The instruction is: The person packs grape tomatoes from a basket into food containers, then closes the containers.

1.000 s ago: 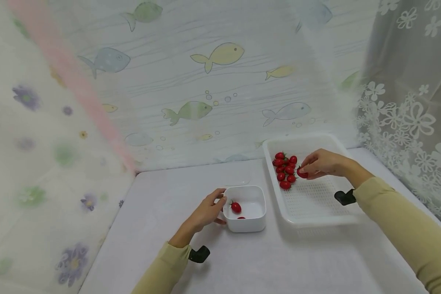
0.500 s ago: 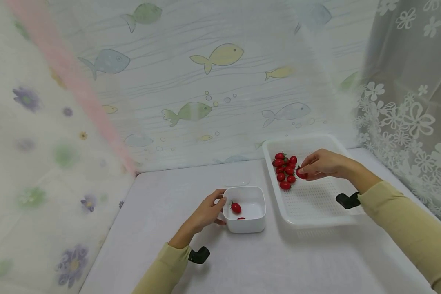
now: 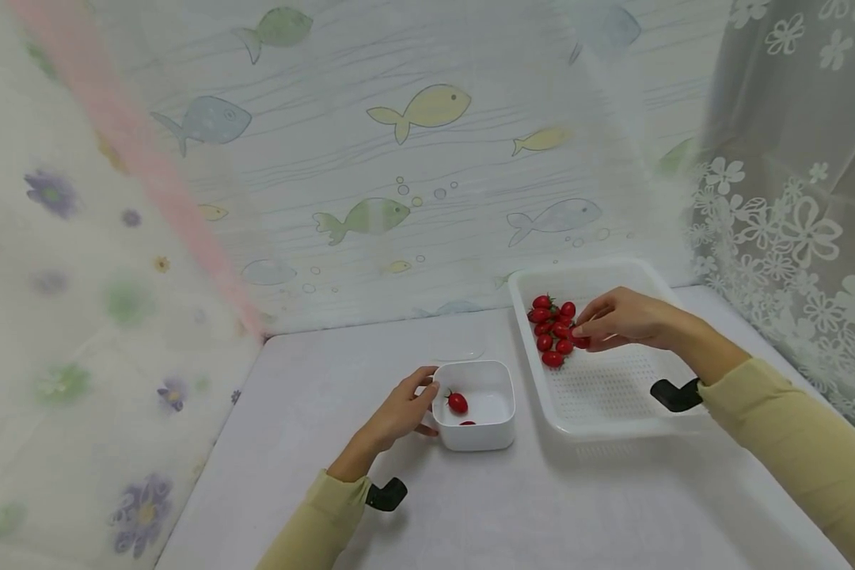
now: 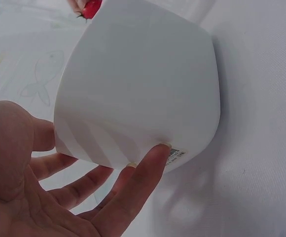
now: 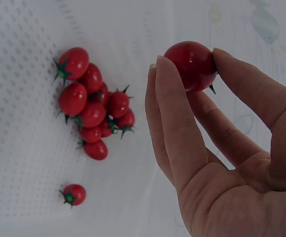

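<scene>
One cherry tomato [image 5: 191, 64] sat pinched in the right hand [image 3: 623, 318]; the left hand [image 3: 397, 412], fingers spread, steadied the white container [image 3: 476, 404].

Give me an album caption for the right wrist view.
Right hand pinches a cherry tomato above the tomato pile.

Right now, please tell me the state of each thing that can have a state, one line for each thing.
right hand: pinches one cherry tomato, lifted above the tray.
left hand: fingers rest against the side of the white bowl.
white bowl: upright, open, holds two tomatoes.
white tray: flat on the table, tomato pile at its far left.
clear lid: lies off the bowl, behind it.
</scene>
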Demonstrator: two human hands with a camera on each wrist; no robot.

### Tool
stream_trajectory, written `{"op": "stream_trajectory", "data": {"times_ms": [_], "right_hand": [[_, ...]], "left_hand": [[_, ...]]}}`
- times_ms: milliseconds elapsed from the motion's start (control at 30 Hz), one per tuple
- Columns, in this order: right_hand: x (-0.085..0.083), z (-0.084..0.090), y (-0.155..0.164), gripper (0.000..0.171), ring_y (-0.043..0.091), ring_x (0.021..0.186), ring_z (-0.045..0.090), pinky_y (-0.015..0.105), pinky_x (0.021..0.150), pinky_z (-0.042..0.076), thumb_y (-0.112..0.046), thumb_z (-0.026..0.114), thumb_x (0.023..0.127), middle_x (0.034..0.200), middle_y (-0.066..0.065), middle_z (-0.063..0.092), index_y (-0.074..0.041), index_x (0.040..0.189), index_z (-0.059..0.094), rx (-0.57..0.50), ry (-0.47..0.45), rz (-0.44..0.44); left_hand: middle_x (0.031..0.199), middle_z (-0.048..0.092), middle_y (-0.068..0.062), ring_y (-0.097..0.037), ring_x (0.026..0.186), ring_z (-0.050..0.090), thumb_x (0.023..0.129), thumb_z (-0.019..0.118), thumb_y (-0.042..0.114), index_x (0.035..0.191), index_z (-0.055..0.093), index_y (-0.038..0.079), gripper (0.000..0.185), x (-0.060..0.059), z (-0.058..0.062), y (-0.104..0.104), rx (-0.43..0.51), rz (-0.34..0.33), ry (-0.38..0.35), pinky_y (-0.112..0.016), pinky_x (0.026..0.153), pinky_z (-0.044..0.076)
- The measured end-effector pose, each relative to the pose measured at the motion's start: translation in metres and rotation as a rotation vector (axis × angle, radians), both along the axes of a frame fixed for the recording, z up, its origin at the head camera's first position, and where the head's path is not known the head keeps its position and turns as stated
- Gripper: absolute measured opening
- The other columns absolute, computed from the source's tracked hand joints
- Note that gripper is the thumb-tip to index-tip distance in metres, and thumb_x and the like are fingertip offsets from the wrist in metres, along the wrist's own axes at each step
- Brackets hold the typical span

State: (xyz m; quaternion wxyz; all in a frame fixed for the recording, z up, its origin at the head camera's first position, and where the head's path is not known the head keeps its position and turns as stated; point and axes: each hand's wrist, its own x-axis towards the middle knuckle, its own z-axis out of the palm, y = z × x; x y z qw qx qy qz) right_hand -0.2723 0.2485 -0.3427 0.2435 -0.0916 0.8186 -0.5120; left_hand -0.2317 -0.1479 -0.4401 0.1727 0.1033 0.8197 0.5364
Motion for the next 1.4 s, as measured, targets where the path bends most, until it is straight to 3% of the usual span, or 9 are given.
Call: {"op": "stream_trajectory", "data": {"times_ms": [400,933,1133,1400], "right_hand": [[0.017,0.011,-0.02,0.041,0.025,0.103,0.067,0.04,0.095,0.06,-0.012,0.069,0.098,0.118,0.018,0.064,0.013,0.128,0.057,-0.043,0.046,0.01],[0.038,-0.003,-0.057,0.039,0.025,0.102,0.07,0.039,0.093,0.06,-0.014,0.073,0.096,0.122,0.019,0.065,0.01,0.124,0.061,-0.137,0.104,-0.047],[0.044,-0.011,-0.078,0.031,0.028,0.099,0.071,0.038,0.091,0.061,-0.016,0.073,0.096,0.113,0.017,0.069,0.007,0.117,0.067,-0.136,0.208,-0.06],[0.049,-0.026,-0.106,0.022,0.023,0.096,0.07,0.036,0.084,0.063,-0.015,0.072,0.095,0.107,0.01,0.072,-0.001,0.112,0.072,-0.027,0.379,-0.115]], "left_hand": [[0.151,0.044,-0.016,-0.037,0.112,0.06,0.11,0.048,0.029,0.152,0.045,0.018,0.043,0.001,0.004,0.001,-0.001,0.005,0.007,-0.041,0.068,0.065],[0.151,0.044,-0.015,-0.032,0.109,0.061,0.11,0.047,0.03,0.151,0.046,0.02,0.042,-0.001,-0.003,-0.001,-0.024,0.006,0.002,-0.038,0.067,0.065],[0.151,0.044,-0.016,-0.033,0.109,0.06,0.11,0.047,0.03,0.15,0.046,0.02,0.042,0.0,-0.001,-0.001,-0.02,0.005,0.006,-0.039,0.068,0.065],[0.151,0.044,-0.017,-0.035,0.11,0.06,0.11,0.047,0.028,0.151,0.046,0.019,0.041,0.0,0.0,0.0,-0.015,-0.001,0.008,-0.039,0.068,0.065]]}}
